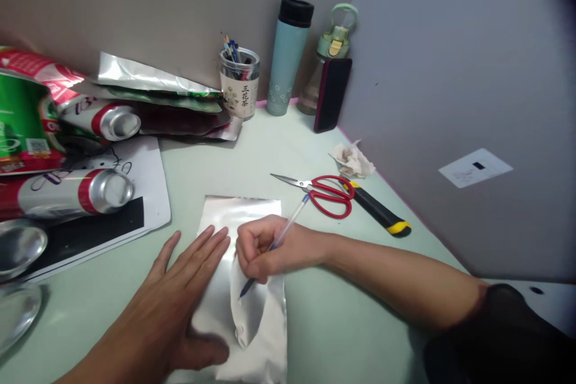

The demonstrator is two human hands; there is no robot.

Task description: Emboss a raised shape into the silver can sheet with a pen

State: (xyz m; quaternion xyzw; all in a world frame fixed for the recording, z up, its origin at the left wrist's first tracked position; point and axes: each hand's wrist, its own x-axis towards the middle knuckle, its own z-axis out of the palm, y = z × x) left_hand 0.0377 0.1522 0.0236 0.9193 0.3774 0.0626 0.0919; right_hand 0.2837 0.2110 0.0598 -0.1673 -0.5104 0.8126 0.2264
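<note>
Broadly, a pale green desk (342, 324) carried a silver foil sheet (261, 324) lying flat at its near middle, under both hands, with crushed cans (85, 192) and foil packets (153, 81) heaped to the left. Next, the left hand (180, 294) lay open and flat, palm down on the sheet's left edge, while the right hand (265, 247), just beside it, was clenched around a pen (274, 243) whose tip touched the sheet. Red scissors (321, 190) and a black-and-yellow knife (378, 211) lay beyond the right wrist, well apart from the sheet.
</note>
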